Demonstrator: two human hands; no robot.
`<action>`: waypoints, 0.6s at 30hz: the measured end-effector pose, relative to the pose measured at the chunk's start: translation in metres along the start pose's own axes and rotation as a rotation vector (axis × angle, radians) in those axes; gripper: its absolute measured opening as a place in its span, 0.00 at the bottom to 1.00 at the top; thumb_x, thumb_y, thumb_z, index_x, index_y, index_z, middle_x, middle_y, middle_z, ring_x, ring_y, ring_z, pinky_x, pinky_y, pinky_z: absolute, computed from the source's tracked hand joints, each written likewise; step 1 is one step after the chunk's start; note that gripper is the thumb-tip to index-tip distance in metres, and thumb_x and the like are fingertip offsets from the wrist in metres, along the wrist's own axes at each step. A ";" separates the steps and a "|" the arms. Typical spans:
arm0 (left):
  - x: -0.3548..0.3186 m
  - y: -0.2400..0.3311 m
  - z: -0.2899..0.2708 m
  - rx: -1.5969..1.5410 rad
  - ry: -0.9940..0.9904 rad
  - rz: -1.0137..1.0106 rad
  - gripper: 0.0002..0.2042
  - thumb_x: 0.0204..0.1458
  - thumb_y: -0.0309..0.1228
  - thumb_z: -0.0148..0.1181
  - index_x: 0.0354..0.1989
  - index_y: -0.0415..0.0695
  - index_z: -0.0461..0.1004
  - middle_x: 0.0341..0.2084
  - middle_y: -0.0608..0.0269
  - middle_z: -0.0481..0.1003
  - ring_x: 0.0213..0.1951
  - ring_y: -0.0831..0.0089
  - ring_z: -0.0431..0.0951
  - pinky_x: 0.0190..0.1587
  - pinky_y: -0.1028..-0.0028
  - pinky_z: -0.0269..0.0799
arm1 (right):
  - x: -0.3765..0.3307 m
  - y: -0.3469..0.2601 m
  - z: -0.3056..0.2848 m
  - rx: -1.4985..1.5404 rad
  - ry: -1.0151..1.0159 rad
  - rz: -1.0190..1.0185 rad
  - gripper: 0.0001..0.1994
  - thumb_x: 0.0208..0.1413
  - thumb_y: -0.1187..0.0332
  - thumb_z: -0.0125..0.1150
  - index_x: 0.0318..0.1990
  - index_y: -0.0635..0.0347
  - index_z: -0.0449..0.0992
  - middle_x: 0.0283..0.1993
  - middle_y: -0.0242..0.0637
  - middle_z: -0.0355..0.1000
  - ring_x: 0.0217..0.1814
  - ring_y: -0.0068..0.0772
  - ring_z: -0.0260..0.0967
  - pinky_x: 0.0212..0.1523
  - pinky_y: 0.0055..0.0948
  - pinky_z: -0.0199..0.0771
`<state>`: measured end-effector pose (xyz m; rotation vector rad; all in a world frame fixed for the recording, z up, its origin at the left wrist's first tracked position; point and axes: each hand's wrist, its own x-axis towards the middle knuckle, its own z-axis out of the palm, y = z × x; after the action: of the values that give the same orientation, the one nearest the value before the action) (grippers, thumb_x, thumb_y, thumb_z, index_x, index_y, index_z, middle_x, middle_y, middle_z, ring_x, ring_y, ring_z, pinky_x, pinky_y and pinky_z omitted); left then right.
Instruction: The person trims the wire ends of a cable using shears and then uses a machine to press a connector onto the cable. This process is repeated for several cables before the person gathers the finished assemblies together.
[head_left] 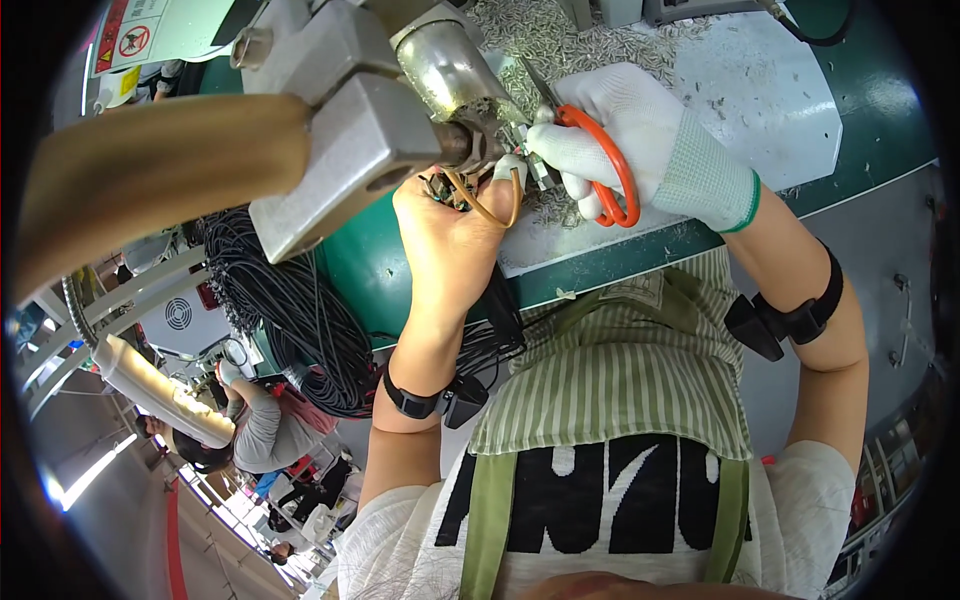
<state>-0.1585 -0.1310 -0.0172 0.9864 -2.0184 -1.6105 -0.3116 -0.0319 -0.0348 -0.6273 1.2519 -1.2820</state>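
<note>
My right hand (660, 140), in a white knit glove with a green cuff, is closed on scissors with red-orange handles (628, 180). Their blades (538, 82) point up and away, over the trimmings. Just left of it, my bare left hand (450, 235) is curled around small dark parts (448, 190), whose exact kind I cannot make out. A tan wire-like loop (490, 213) bends out from this grip. One fingertip wears a white cover (510, 168). Small metallic pieces lie between both hands. A metal nozzle partly hides the left fingers.
A shiny metal nozzle (445, 70) on a jointed clamp (345, 165) and a thick brown tube (160, 170) hang close over my left hand. Pale cut trimmings (600, 45) cover part of a white sheet (770, 110) on the green table. Black cables (270, 290) hang at left; people work beyond.
</note>
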 end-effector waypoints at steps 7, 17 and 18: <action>-0.002 0.004 0.004 0.093 0.030 0.090 0.03 0.44 0.21 0.61 0.26 0.36 0.74 0.20 0.74 0.72 0.25 0.87 0.66 0.29 0.82 0.64 | -0.003 -0.005 0.000 -0.014 0.012 -0.013 0.11 0.56 0.65 0.57 0.28 0.65 0.71 0.16 0.32 0.64 0.14 0.20 0.60 0.14 0.22 0.63; 0.000 0.004 0.009 0.153 0.091 0.177 0.06 0.40 0.19 0.61 0.26 0.38 0.70 0.20 0.76 0.68 0.24 0.88 0.63 0.28 0.84 0.60 | -0.005 -0.007 -0.004 -0.002 -0.002 -0.044 0.12 0.55 0.65 0.58 0.27 0.66 0.71 0.16 0.34 0.66 0.15 0.21 0.63 0.16 0.22 0.65; 0.000 0.004 0.009 0.153 0.090 0.177 0.06 0.40 0.19 0.61 0.26 0.38 0.70 0.20 0.76 0.68 0.24 0.88 0.63 0.28 0.84 0.60 | -0.005 -0.006 -0.004 -0.005 -0.005 -0.065 0.12 0.55 0.65 0.58 0.26 0.66 0.71 0.16 0.34 0.66 0.15 0.21 0.63 0.16 0.22 0.65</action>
<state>-0.1658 -0.1245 -0.0158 0.8874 -2.1261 -1.3141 -0.3168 -0.0278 -0.0292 -0.6794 1.2391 -1.3305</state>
